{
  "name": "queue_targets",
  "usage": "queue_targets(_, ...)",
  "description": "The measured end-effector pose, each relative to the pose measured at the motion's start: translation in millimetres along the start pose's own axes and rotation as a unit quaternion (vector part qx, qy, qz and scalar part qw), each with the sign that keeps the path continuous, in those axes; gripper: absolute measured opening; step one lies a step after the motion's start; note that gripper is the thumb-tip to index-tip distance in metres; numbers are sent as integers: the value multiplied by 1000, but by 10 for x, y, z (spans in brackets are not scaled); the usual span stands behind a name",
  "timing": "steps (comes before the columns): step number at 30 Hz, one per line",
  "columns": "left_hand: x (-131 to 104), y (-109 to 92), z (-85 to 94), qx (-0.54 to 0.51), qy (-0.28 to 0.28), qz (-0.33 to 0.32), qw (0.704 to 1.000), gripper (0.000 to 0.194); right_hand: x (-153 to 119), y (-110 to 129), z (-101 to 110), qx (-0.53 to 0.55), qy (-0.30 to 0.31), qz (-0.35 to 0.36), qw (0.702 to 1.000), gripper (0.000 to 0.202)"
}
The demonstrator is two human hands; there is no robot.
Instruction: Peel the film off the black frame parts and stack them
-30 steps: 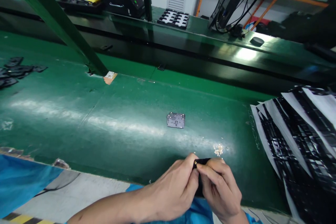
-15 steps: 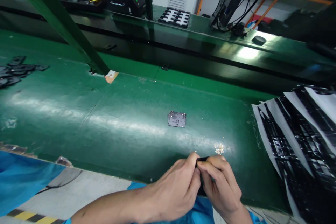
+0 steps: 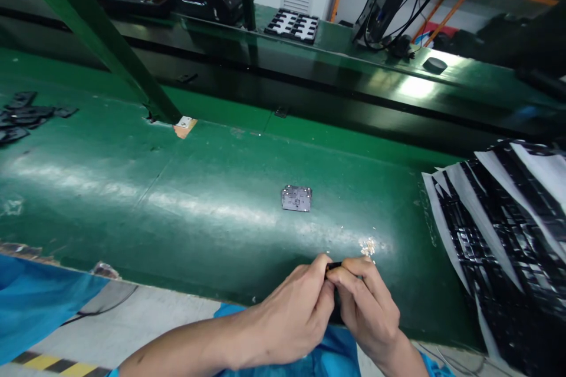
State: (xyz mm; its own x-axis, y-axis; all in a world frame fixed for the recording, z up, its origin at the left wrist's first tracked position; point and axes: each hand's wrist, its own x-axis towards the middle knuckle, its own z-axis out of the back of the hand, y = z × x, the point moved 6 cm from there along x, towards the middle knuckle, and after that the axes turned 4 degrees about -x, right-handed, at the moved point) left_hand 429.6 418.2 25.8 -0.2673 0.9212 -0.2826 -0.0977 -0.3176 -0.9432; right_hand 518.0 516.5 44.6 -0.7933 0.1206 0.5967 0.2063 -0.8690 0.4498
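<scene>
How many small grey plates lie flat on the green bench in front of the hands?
1: a grey plate lies alone mid-bench, beyond both hands. The black part in the hands is different; dark pieces far left are unclear.

Glossy, scuffed green bench top (image 3: 212,188); matt grey metal plate (image 3: 296,198)

We hold both hands close together low in the view, fingertips meeting. Our left hand (image 3: 294,312) reaches in from the lower left on a bare forearm, thumb and forefinger pinched shut at the tip. Our right hand (image 3: 369,312) comes up from the bottom edge, fingers curled inward and pressed against the left's, knuckles turned up toward us.
</scene>
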Motion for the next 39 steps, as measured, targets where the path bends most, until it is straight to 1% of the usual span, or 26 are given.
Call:
queue_targets(3, 12, 14, 0, -15, -4, -11, 1000, 14, 18, -5, 16, 18, -1, -15, 1000, 24)
queue_targets(8, 35, -7, 19, -50, -14, -26, 998, 14, 54, -20, 114, 25, -17, -39, 999, 26)
queue_targets(11, 35, -28, 38, -69, -20, -32, 997, 13, 97, 0, 162, 33, -22, -40, 998, 26)
queue_targets(13, 27, -37, 49, -71, -19, -31, 997, 13, 112, 9, 191, 34, -29, -36, 998, 28)
queue_targets(15, 16, -26, 64, -72, -19, -18, 997, 14, 95, -20, 227, 19, -50, -44, 998, 31)
queue_targets(17, 9, -1, 92, -82, -30, -5, 996, 19, 43, -107, 263, -2, -80, -79, 994, 31)
queue_targets(19, 14, 23, 121, -98, -45, -7, 994, 24, -30, -229, 266, -12, -91, -139, 986, 30)
queue_targets(21, 37, 50, 132, -107, -53, -18, 993, 27, -99, -342, 202, 19, -62, -210, 976, 31)
queue_targets(23, 78, 87, 129, -107, -57, -26, 992, 30, -145, -391, 98, 87, -14, -266, 960, 27)
queue_targets(24, 100, 107, 127, -105, -62, -30, 992, 31, -157, -389, 54, 122, 3, -285, 951, 23)
queue_targets(26, 142, 138, 132, -99, -74, -39, 992, 35, -151, -353, 8, 172, 10, -303, 937, 17)
queue_targets(29, 172, 145, 150, -72, -83, -53, 993, 36, -117, -305, 3, 189, -9, -305, 933, 15)
queue_targets(32, 161, 148, 176, -32, -76, -54, 995, 29, -104, -307, 23, 176, -37, -297, 938, 15)
queue_targets(36, 132, 230, 230, 33, -83, -33, 995, 21, -129, -369, 118, 142, -97, -295, 940, 14)
queue_targets(39, 137, 264, 259, 88, -88, -51, 991, 25, -171, -453, 203, 121, -141, -313, 931, 12)
